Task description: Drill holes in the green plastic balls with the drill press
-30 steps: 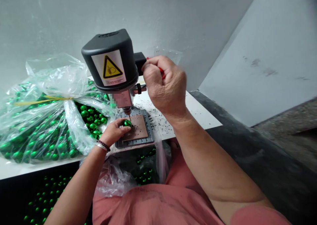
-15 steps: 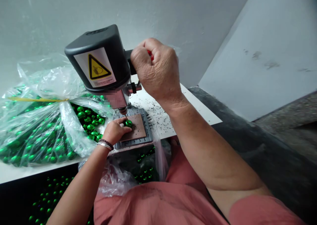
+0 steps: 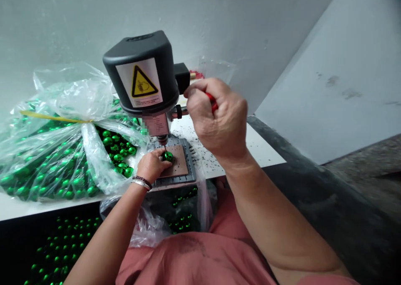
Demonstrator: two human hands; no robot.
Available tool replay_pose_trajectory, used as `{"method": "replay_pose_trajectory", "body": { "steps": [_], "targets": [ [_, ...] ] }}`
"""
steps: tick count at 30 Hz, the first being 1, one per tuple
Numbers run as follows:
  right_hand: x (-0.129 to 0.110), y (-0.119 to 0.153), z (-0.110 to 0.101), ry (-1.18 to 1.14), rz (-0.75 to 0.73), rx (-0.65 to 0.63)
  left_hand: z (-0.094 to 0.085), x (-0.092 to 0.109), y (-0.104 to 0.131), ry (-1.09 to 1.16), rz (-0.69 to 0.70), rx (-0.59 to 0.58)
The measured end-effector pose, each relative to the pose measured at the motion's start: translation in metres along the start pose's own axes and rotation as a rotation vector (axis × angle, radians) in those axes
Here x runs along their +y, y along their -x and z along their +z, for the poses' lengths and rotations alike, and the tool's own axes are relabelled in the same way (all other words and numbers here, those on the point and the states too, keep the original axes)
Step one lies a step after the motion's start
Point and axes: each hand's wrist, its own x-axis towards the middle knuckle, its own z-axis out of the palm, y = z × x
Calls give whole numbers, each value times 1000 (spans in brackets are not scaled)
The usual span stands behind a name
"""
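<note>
Drill press [image 3: 140, 72] is your landmark here. Your left hand [image 3: 151, 166] sits low in front of it, slightly to its left, thumb and fingers pinching one shiny green ball [image 3: 168, 156]. That ball is right under the drill press, resting on the brown board [image 3: 178, 164], which lies on the grey base plate [image 3: 191, 168]. Your right hand [image 3: 219, 120] is clenched round the red knob [image 3: 212, 103] at the right side of the drill press. Neither hand is released.

Progress: looks like you're partway through one ball. Done: ball placed, fingers steadying it, knob gripped, drill bit [image 3: 166, 147] down at or just above the ball's top (can't tell if it's in, too small to see). Left, as I judge it: bit not clear of the ball, ball not off the board. No finished hole visible, so I can't call this one complete.

Overall count unknown. Loads more green balls [image 3: 117, 147] are in the clear plastic bag [image 3: 98, 168] with a yellow tie [image 3: 56, 117], left of the drill press. More balls [image 3: 72, 237] show below and left of the drill press, under table level; can't tell drilled from undrilled in either lot. Dark shavings [image 3: 205, 153] are scattered on the white table [image 3: 257, 151] right of the drill press, so I'd guess some cutting is already done
</note>
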Motion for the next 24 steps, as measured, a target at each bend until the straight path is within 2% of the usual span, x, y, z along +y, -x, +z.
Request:
{"method": "replay_pose_trajectory", "body": {
  "steps": [12,24],
  "targets": [
    [11,32,2,13,-87,70,-2,2,3,15,18,14],
    [16,41,7,103,-146,134,-1,2,4,26,33,18]
  ]
}}
